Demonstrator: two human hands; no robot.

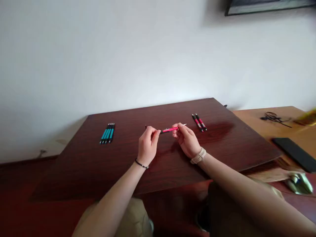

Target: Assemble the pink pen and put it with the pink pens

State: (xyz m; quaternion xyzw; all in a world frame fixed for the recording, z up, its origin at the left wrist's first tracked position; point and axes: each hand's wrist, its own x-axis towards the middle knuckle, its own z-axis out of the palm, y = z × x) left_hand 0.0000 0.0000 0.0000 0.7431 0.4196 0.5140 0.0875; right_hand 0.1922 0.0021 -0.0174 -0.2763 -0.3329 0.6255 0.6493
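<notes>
Above the middle of the dark wooden table (118, 171), a pink pen (170, 129) is stretched between my two hands. My left hand (148, 144) pinches its black end between thumb and fingers. A small dark tip shows behind that hand; whether it belongs to the pen I cannot tell. My right hand (185, 140) grips the other end, where a thin white tip pokes out past the fingers. Two pink-and-black pens (199, 122) lie side by side to the right of my hands. Several turquoise-and-black pens (107, 133) rest in a neat row at the left.
A lighter wooden table (261, 126) adjoins on the right, bearing a tangled black cable (273, 118), a flat black object (295, 154) and something yellow (308, 118). A greenish shiny item (300, 183) lies at lower right. The white wall (148, 59) stands behind the table.
</notes>
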